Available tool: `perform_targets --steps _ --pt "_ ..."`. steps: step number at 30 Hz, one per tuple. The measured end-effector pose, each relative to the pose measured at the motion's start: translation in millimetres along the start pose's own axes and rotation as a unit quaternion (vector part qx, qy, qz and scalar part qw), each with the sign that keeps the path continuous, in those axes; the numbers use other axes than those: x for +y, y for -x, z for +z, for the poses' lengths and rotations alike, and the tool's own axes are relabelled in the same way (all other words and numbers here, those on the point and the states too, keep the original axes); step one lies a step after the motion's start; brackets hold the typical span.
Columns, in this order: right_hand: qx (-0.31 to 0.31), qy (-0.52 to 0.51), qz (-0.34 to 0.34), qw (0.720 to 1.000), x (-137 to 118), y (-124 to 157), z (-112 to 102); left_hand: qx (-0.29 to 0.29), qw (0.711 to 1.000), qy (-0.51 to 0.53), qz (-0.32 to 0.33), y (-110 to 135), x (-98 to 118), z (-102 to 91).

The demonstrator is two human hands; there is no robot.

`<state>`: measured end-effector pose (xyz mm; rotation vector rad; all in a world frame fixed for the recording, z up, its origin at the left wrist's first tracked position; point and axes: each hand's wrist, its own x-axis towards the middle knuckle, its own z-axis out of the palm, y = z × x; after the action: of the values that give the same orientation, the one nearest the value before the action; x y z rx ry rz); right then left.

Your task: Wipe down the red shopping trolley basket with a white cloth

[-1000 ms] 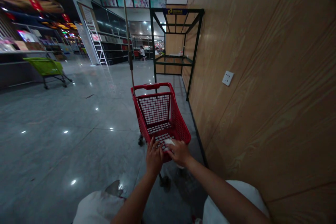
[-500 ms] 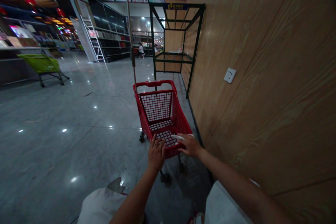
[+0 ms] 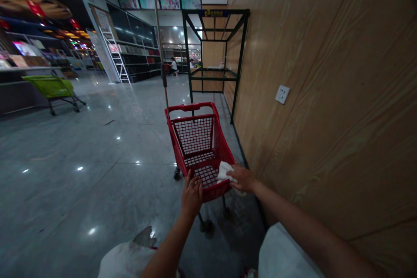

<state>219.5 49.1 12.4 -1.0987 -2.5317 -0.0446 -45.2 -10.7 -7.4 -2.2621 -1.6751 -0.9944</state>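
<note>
A red mesh shopping cart (image 3: 198,152) stands lengthwise beside a wood-panelled wall (image 3: 325,95), pointing away from the person. At its near corner, the right hand (image 3: 243,179) lies open on a white cloth (image 3: 224,172); the left hand (image 3: 192,194) touches the near rim, its grip unclear.

Red plastic cart (image 3: 190,106) (glossy), white cloth (image 3: 224,172)

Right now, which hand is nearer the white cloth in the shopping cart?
Right. The right hand touches the white cloth at the near rim of the red shopping cart; the left hand rests further left, apart from it.
</note>
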Motion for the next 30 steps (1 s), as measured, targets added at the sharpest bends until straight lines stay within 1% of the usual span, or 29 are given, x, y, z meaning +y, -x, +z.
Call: perform_targets --steps 2,5,7,9,10,12,15,17,19,21,23,25,27,28,30 --pt "-0.003 -0.001 0.031 1.0 -12 0 3 0.004 1.0 0.002 -0.017 -2 8 5.9" --pt "-0.007 -0.013 0.057 0.998 -55 -12 13 0.006 1.0 -0.001 -0.017 -4 17 12.6" --pt "-0.005 -0.028 0.064 0.998 -86 -22 21 -0.001 1.0 -0.006 0.011 -4 17 13.3" --pt "0.002 -0.043 0.069 0.997 -106 -31 28 -0.015 0.999 -0.02 0.045 -3 12 10.8" --pt "0.005 -0.047 0.067 0.997 -109 -32 30 -0.019 0.998 -0.03 0.056 -2 8 8.7" --pt "-0.005 -0.045 0.034 0.998 -100 -30 29 -0.019 0.996 -0.049 0.065 0 -1 4.0" --pt "-0.032 -0.011 -0.034 0.999 -61 -14 16 -0.009 0.995 -0.062 0.073 3 -11 -0.1" --pt "-0.027 0.023 -0.031 0.999 -35 -1 6 -0.004 0.996 -0.057 0.069 3 -11 1.0" --pt "-0.022 0.054 0.003 0.998 -23 5 1 0.001 0.998 -0.045 0.051 2 -6 4.7" --pt "-0.037 0.071 0.051 0.995 -30 0 2 0.002 0.999 -0.033 0.034 0 3 9.5" --pt "-0.062 0.071 0.094 0.991 -53 -14 9 0.0 0.999 -0.027 0.022 -3 10 13.4" --pt "-0.075 0.058 0.115 0.989 -81 -30 20 -0.005 0.999 -0.025 0.019 -5 14 15.1" --pt "-0.068 0.04 0.113 0.99 -102 -42 30 -0.013 0.999 -0.021 0.027 -7 12 13.7" --pt "-0.065 0.033 0.102 0.992 -107 -45 33 -0.016 0.999 -0.021 0.034 -7 10 11.9" --pt "-0.073 0.032 0.066 0.995 -102 -43 33 -0.019 0.998 -0.022 0.052 -7 3 7.6"
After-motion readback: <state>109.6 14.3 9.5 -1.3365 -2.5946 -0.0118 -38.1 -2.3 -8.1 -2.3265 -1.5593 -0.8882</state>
